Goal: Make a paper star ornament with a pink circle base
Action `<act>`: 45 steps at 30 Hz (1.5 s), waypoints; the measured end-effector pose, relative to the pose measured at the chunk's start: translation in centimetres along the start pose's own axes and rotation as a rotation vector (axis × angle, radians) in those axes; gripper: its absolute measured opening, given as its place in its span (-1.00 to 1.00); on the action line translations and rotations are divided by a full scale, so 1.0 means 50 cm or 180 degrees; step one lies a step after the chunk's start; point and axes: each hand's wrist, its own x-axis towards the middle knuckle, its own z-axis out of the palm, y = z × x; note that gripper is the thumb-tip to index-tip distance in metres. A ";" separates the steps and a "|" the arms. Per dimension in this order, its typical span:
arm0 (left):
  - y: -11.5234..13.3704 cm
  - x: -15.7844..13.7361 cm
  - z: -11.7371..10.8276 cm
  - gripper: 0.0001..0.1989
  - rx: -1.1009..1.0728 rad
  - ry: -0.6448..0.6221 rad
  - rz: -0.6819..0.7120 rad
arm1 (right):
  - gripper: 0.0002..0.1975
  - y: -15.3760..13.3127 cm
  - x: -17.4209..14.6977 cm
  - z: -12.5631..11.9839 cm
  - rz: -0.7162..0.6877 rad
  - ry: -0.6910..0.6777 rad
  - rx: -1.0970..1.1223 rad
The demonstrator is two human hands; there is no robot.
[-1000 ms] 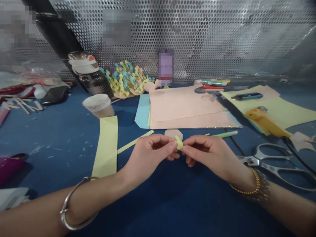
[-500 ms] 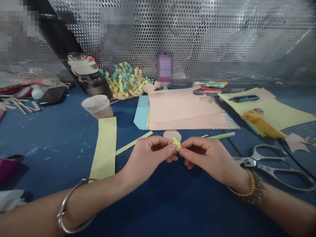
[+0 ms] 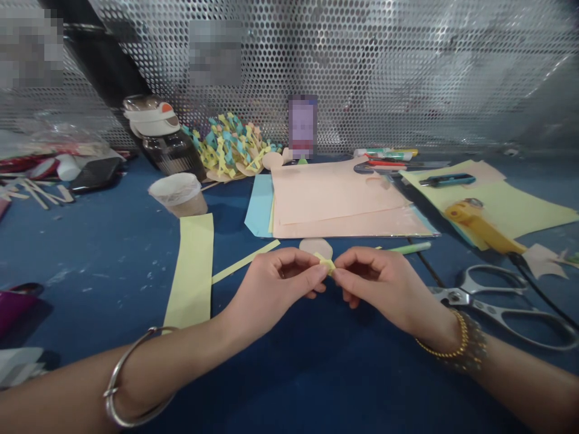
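A small folded piece of yellow paper (image 3: 327,264) is pinched between both hands, mostly covered by fingertips. My left hand (image 3: 283,274) grips its left side with thumb and index finger. On the other side, my right hand (image 3: 377,277) pinches its edge the same way. Just behind the fingers lies a pale round paper disc (image 3: 315,247). A narrow yellow strip (image 3: 246,261) rests left of my left hand, beside a wide sheet of yellow paper (image 3: 192,265). Next to my right wrist are silver scissors (image 3: 470,295), handles toward the right.
Stacked pink sheets (image 3: 335,193) lie behind the hands. Left of them stand a paper cup (image 3: 178,196), a dark bottle (image 3: 165,138) and a bunch of coloured paper curls (image 3: 233,147). A yellow glue gun (image 3: 482,226) and a cutter (image 3: 447,179) are at right, before a perforated metal panel (image 3: 362,72).
The folded yellow paper has turned flatter between the fingertips, and its upright end now tips toward the left. Both hands have shifted only slightly.
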 end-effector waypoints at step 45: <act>0.002 -0.007 -0.001 -0.88 0.0230 0.0170 -0.0003 | -0.84 0.011 0.008 -0.018 -0.0266 -0.0209 -0.0039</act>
